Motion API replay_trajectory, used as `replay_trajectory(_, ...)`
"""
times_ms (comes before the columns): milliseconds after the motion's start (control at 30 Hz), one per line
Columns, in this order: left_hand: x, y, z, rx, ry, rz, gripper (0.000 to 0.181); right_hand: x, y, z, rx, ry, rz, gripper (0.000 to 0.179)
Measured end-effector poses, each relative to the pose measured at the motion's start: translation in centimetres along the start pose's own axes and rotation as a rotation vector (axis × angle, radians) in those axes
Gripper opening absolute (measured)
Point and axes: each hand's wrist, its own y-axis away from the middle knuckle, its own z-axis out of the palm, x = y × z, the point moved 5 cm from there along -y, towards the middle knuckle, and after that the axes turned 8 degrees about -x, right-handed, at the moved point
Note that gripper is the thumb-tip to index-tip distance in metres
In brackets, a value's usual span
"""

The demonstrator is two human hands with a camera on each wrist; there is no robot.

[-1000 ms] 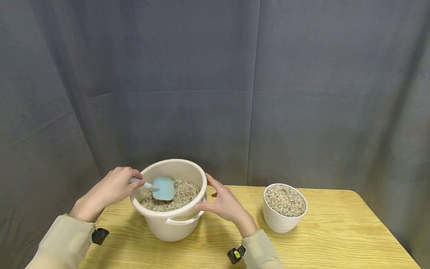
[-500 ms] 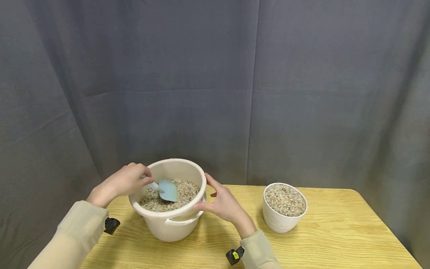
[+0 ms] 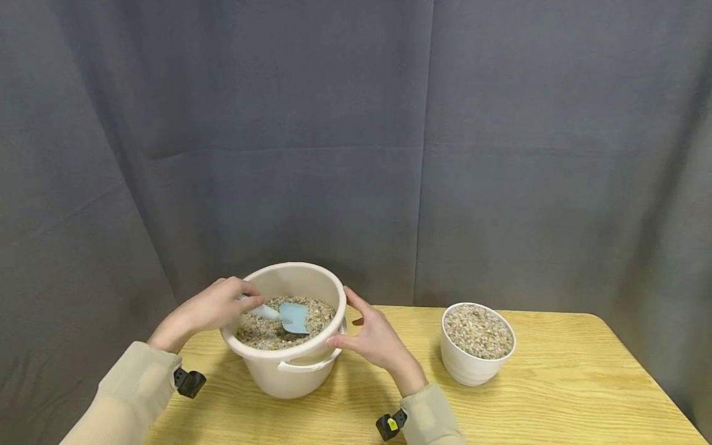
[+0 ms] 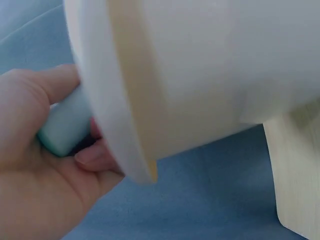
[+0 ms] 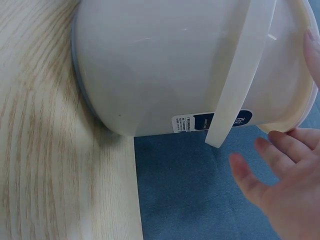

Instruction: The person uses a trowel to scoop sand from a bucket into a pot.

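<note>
My left hand holds a pale blue scoop by its handle, over the left side of a cream bucket. The scoop's blade touches the gravel inside, its front edge partly sunk in. In the left wrist view my thumb and fingers wrap the handle, while the bucket wall hides the blade. My right hand rests against the bucket's right rim, thumb and index finger spread along it. From the right wrist, the other fingers hang loosely below the rim.
A smaller white pot filled with gravel stands to the right on the wooden table. The bucket's bail handle hangs down its near right side. Grey curtains enclose the table behind and at both sides.
My left hand has moved right, further over the bucket. The scoop's blade has shifted right and lowered into the gravel. My right hand stays on the rim.
</note>
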Motion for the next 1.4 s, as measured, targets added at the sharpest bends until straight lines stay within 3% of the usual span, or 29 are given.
replay_trajectory(400,-0.8,0.8,0.4,0.055,0.114,0.016,0.017,-0.4,0.1,0.2,-0.002,-0.011,-0.015,0.101)
replay_trajectory(900,-1.6,2.2,0.2,0.112,0.267,-0.012,0.025,0.2,0.3,0.2,0.0,-0.022,-0.016,0.099)
replay_trajectory(1133,-2.0,2.7,0.1,0.131,0.336,0.011,0.027,0.1,0.5,0.1,0.018,-0.005,-0.012,0.096)
replay_trajectory(1400,-2.2,3.4,-0.2,0.167,0.408,-0.008,0.03,-0.8,1.5,-1.1,0.053,0.054,-0.021,0.076)
